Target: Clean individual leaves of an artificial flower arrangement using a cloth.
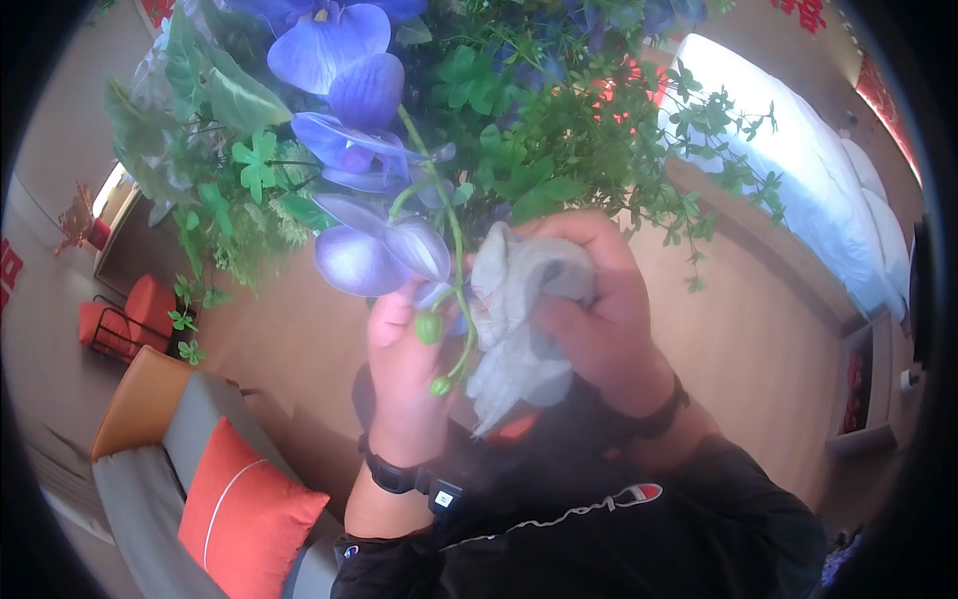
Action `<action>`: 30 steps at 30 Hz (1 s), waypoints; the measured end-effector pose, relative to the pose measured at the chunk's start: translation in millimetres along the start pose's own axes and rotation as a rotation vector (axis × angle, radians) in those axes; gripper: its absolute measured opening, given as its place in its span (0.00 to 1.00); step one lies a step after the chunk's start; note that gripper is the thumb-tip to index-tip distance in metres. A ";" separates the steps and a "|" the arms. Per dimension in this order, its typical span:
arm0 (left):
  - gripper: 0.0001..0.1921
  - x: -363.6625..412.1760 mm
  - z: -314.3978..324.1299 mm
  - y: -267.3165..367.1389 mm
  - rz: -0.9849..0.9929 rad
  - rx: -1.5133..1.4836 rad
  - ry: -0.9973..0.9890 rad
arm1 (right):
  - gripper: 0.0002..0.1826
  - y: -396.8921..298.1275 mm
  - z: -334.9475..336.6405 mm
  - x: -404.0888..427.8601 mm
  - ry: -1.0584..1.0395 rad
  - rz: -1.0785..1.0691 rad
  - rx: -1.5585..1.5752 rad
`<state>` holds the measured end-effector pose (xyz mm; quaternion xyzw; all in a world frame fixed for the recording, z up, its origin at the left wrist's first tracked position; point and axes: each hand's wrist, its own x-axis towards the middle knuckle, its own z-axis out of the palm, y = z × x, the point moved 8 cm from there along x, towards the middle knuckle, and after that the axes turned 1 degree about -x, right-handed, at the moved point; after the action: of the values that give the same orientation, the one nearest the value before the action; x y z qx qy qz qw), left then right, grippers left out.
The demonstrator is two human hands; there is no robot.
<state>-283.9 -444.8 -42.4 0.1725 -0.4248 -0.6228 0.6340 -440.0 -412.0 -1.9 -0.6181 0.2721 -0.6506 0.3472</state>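
Observation:
A purple-blue orchid blossom (359, 254) hangs at the low end of a green stem (451, 217) with round buds (428, 327). Just below and behind its petals is my left hand (397, 337), raised upright; the petals hide most of its fingers, so its grip does not show. My right hand (610, 299) is closed around a crumpled pale grey cloth (516, 299), with the thumb pressed into its folds. The cloth is close beside the stem on the right. More orchid blossoms (329, 49) and trailing green leaves (539, 180) fill the view above both hands.
A grey sofa (135, 487) with a red cushion (247, 509) stands at lower left. Red stools (150, 311) are farther left. On the right are a bed with white bedding (778, 172) and a low open cabinet (864, 389). Wood-toned floor (763, 329) lies below.

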 end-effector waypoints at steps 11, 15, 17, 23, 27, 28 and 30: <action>0.16 6.6 1.8 9.5 0.101 -0.012 -0.034 | 0.23 -14.1 -27.8 -17.6 0.118 -0.056 0.170; 0.20 6.6 22.4 5.1 0.119 0.247 -0.224 | 0.24 -3.0 -2.8 -29.2 -0.089 -0.057 -0.177; 0.21 8.5 34.5 7.3 0.213 0.372 -0.302 | 0.24 7.9 -3.1 -35.3 0.026 0.010 -0.138; 0.24 10.7 31.6 -0.8 0.047 0.099 -0.326 | 0.23 -7.5 8.1 -26.5 -0.071 -0.254 -0.393; 0.37 11.2 34.4 1.4 -0.096 -0.114 -0.297 | 0.23 6.6 9.7 -38.0 -0.031 -0.190 -0.405; 0.41 10.1 37.6 2.5 -0.068 -0.004 -0.361 | 0.22 12.0 7.9 -42.0 -0.006 -0.137 -0.370; 0.42 7.9 36.9 -3.6 -0.051 -0.035 -0.364 | 0.22 13.8 2.3 -44.7 0.080 -0.148 -0.309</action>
<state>-315.2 -441.3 -21.2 0.0566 -0.5173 -0.6669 0.5334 -436.3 -385.0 -40.1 -0.6561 0.3364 -0.6488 0.1881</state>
